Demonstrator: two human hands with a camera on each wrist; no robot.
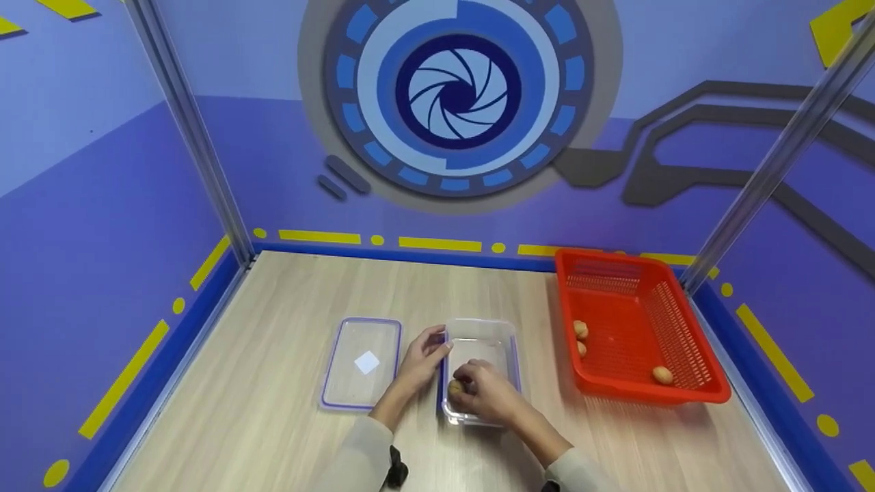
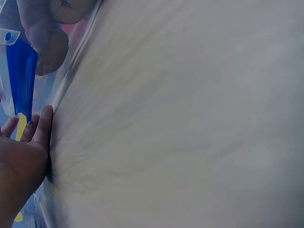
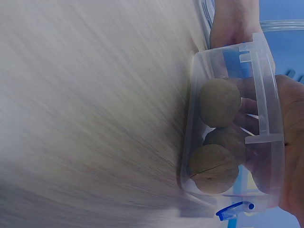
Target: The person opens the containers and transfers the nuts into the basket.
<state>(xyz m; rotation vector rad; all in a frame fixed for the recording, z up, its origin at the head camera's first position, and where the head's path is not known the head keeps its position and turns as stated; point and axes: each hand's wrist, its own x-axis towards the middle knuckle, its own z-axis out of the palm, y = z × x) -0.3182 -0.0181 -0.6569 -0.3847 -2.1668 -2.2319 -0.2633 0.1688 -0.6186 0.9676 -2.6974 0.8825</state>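
A clear plastic food box (image 1: 514, 342) with a purple-blue rim stands uncovered on the table. My right hand (image 1: 489, 393) reaches down inside its near end, fingers curled around a walnut (image 1: 456, 387). Through the box wall in the right wrist view, walnuts (image 3: 213, 168) sit low at this end, partly overlapping; the fingers behind them are blurred by the plastic. My left hand (image 1: 420, 361) rests against the box's left side, thumb by the rim, fingers extended along the outside. In the left wrist view, those fingertips (image 2: 45, 121) lie beside a blue latch (image 2: 21, 78).
The box's clear lid (image 1: 348, 345), purple-edged with a white square label, lies flat to the left. A red plastic basket (image 1: 683, 328) stands at the right, with walnuts (image 1: 662, 374) in it. Blue panel walls (image 1: 260, 157) enclose the wooden table (image 1: 225, 383).
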